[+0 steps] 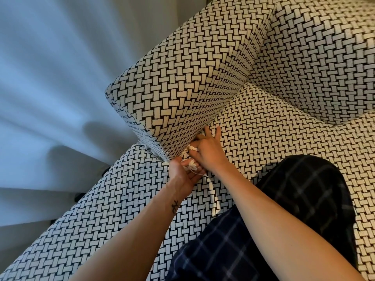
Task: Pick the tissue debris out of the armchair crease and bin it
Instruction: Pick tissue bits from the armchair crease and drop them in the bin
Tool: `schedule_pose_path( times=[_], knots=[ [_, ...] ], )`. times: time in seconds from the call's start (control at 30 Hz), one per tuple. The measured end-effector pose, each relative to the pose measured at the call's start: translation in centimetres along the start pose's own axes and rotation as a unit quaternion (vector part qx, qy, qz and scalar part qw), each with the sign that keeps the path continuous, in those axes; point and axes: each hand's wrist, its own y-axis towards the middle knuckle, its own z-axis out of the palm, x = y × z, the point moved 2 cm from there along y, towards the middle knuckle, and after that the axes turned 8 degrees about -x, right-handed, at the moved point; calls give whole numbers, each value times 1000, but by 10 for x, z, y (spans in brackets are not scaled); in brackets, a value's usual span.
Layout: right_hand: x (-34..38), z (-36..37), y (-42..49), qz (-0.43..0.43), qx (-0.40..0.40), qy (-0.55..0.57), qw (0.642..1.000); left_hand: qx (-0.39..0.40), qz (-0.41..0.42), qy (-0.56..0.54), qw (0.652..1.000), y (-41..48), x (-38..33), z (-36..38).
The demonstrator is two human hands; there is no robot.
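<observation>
Here, right hand (207, 152) pinching tissue (189, 149), fingers (217, 133) splayed

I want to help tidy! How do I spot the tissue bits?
Find the big woven-pattern armchair and its blocky armrest. Where it meets the seat, the right hand pinches the tissue debris: crumpled, plain white shreds, unlike the neat black-and-white weave around.

I find no text, label, brand or number that I can read. Only a small dark tattoo (175, 206) stands on the wrist below the left hand (182, 175), too unclear to read.
</observation>
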Motion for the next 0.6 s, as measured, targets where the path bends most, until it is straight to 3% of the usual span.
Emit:
schedule_pose_path(
  times=[0.6],
  knots=[
    [-12,-2,-13,28,-55,162,985,15,0,0,1000,-5,0,-3]
  ],
)
